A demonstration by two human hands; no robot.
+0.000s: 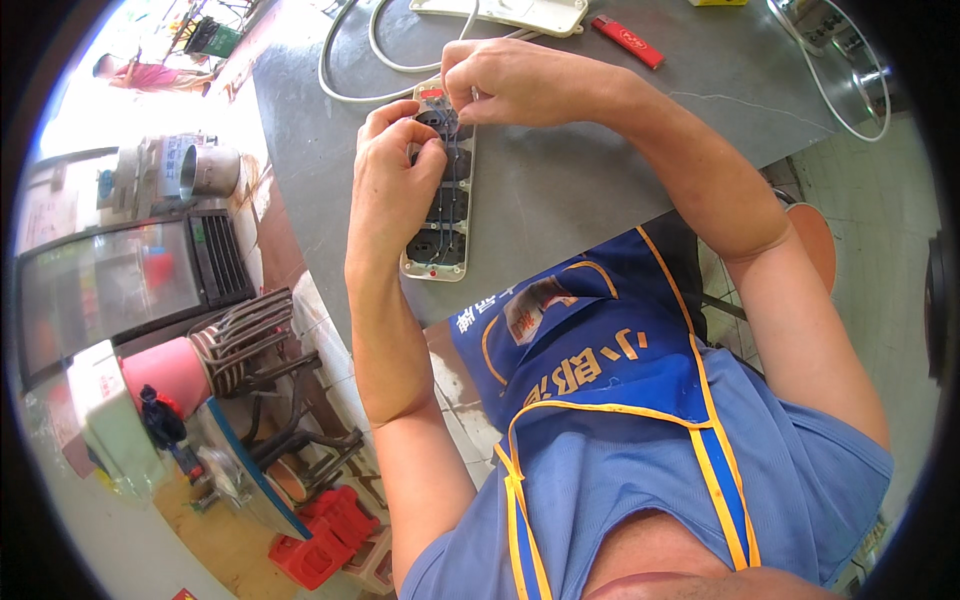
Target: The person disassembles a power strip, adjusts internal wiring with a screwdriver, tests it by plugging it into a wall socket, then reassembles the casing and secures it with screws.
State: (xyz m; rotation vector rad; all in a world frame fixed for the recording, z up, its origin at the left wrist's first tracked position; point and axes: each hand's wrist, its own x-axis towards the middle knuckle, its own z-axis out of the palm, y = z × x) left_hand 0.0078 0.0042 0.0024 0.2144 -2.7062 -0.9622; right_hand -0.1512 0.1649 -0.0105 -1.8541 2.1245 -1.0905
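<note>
A light blue cloth shirt [620, 475] is closest, far below the fingers, and a dark blue cloth apron with yellow edges [590, 335] comes next. The bare left forearm [385, 330] goes almost straight up to its fingers. The bare right arm [690, 170] bends out wide, then slants up and left to its fingers.

Under both sets of fingers, a long white plastic power strip with black sockets [453, 207] lies open on a flat grey worktop [560, 190]. The left fingers [410, 130] bend in, thumb and pointer close together over thin wires [452, 168]. The right fingers [460, 85] curl together near a red plastic switch [432, 93]. I can't tell if either set pinches a wire.

The strip looks light, hard and maybe slippery. Its bendy wires could snap, so its long edges, below the left fingers, seem best to hold.

Past the right fingers lie a looped white cable [365, 99], a white plastic cover [510, 12] and a flat red plastic lighter [628, 42].
</note>
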